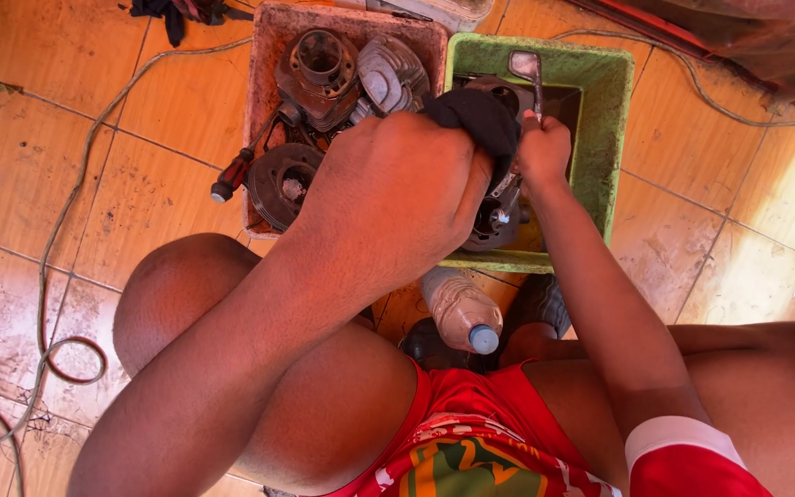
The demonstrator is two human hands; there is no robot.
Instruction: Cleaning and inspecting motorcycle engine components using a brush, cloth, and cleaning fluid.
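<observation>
Firmly closed, left hand (397,198), fingers curled round a black rag (480,120), soft and crumpled, bunched against a dark metal engine part (499,216) beneath, apparently pressed there for wiping. Right hand (543,147) likewise clenched, gripping the thin shaft of a metal tool (528,74) with a flat, shiny grey head, held upright above the same part, seemingly to steady or work it while the rag rubs. Engine part lodged inside a green plastic crate (600,120), just below both hands, near the crate's front wall; greasy, rounded, with small bright fittings showing under the wrist. Crate walls scuffed and grimy, likely serving as a catch basin for dirt and loose pieces.

Just beside, to the left, touching or nearly touching, a pinkish-brown plastic crate (264,83), equally stained, holding finned metal cylinders (388,74), a round rusty-dark cylinder casting (319,69) with a hollow bore, and a disc-like dark casting (282,184). Leaning over that crate's edge, a screwdriver (236,170) with a red and black handle, tip hidden among the parts.

Closer to the body, between the knees, a clear plastic bottle (460,308) with a blue cap, lying tilted, cloudy inside, kept within easy reach. Beneath everything, an orange tiled floor (29,184), glossy but smudged, crossed by a pale cable (66,212) looping away at the left. Red shorts (471,405) at the bottom edge.
</observation>
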